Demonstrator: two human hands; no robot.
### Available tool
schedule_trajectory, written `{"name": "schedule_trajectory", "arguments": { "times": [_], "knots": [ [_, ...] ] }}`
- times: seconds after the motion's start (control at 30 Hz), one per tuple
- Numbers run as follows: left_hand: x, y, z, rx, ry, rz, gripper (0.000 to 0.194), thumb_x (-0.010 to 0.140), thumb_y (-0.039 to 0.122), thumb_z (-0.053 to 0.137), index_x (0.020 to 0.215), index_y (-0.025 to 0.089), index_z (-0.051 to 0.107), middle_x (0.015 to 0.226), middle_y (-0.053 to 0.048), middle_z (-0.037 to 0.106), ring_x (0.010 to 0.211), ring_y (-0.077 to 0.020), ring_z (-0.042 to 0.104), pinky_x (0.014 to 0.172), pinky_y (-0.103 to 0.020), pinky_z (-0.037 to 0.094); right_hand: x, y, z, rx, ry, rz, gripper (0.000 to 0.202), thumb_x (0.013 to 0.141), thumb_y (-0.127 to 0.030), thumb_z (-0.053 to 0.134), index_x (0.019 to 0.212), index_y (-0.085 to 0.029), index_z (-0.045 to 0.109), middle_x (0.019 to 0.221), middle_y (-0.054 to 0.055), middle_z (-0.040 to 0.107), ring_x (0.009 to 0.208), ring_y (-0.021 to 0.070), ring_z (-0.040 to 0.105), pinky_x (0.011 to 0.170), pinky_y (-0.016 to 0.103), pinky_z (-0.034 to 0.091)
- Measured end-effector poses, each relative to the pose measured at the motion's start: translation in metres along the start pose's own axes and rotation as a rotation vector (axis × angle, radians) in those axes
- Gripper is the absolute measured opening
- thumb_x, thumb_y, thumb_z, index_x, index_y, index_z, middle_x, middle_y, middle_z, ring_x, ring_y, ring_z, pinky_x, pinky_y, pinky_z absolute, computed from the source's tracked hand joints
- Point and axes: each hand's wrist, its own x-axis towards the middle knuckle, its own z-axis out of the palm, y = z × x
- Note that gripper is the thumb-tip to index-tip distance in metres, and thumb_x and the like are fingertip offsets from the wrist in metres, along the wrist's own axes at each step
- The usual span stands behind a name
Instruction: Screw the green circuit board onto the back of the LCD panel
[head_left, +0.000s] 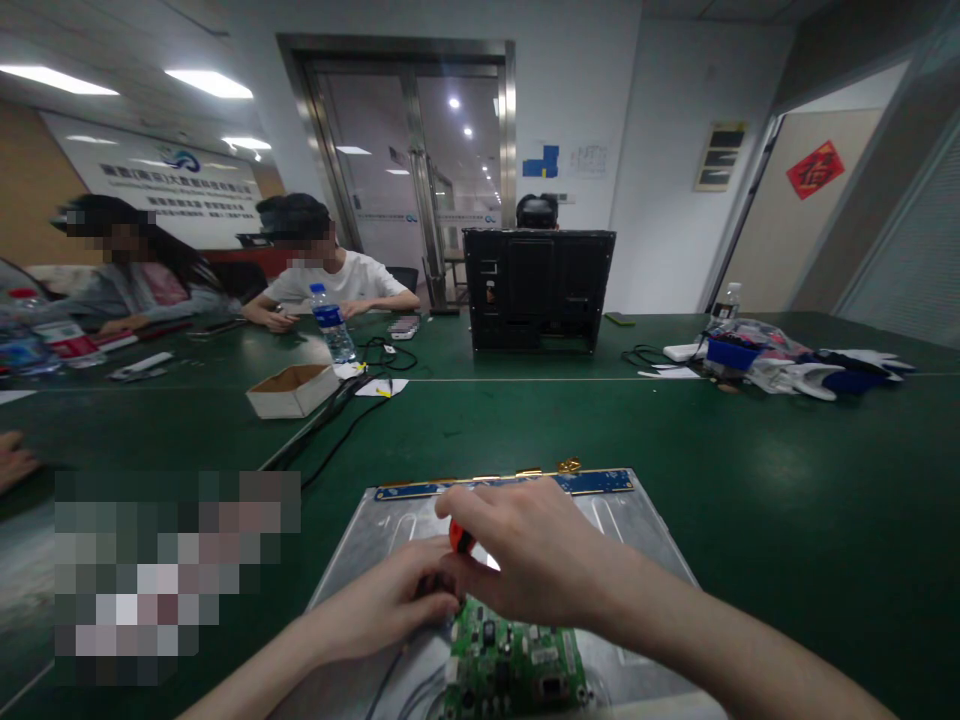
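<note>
My right hand (536, 545) is closed around the red-and-black handle of a screwdriver (459, 538); its shaft and tip are hidden. Close beside it, my left hand (394, 605) has its fingers curled together at the upper left corner of a green circuit board (514, 660). What those fingers hold, if anything, does not show. The board lies on a flat metal panel (349, 545), with thin cables at its left. Along the panel's far edge runs a narrow blue circuit strip (600, 482) with gold-coloured tabs.
On the green table (787, 520) are an open cardboard box (292, 395), a water bottle (332, 325) and black cables (337, 435). A black display back (540, 290) stands opposite. Gloves and a blue tray (731, 352) lie at right. Other people sit along the far and left sides.
</note>
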Motion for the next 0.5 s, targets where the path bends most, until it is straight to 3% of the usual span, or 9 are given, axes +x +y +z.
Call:
{"name": "schedule_trajectory", "arguments": {
  "times": [0.5],
  "knots": [
    [0.0007, 0.0017, -0.0024, 0.005, -0.02, 0.006, 0.01, 0.079, 0.024, 0.053, 0.087, 0.02, 0.06, 0.089, -0.002, 0.063, 0.08, -0.0209, 0.054, 0.072, -0.03, 0.045, 0.0018, 0.0001, 0.0026, -0.008, 0.02, 0.012, 0.014, 0.094, -0.032, 0.055, 0.101, -0.019, 0.056, 0.092, 0.004, 0.072, 0.071, 0.0162, 0.063, 0.053, 0.03, 0.024]
  ]
}}
